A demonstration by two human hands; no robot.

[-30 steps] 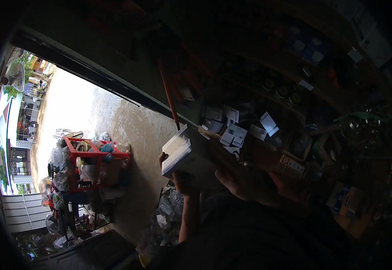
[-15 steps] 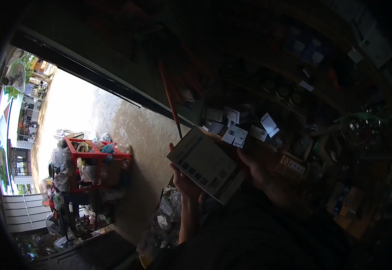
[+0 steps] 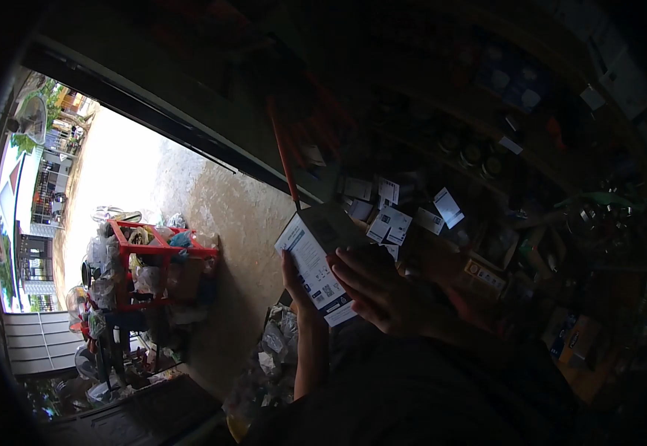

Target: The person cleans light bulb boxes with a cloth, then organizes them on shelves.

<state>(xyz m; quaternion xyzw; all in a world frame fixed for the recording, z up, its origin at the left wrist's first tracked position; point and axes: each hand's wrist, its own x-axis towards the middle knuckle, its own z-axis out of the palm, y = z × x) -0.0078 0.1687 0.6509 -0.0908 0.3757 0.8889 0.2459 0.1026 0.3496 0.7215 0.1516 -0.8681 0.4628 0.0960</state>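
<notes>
A cardboard box with a pale printed side, small icons and a square code is held tilted in front of me. Its other visible side, towards the upper right, is dark. My left hand is closed round the left edge, thumb on the printed side. My right hand lies across the lower right of the box with long fingers against it, and appears to grip it there. Deep shadow hides my right thumb and the box's far side.
White printed boxes lie beyond my hands. At left, a red rack carries plastic bags, with more clear bags below my left arm. A brown carton sits to the right. Bright ground shows through the doorway.
The box has turned, so a brightly lit printed side now faces me. My right hand has moved left onto the box, and the left hand has shifted slightly along its edge.
</notes>
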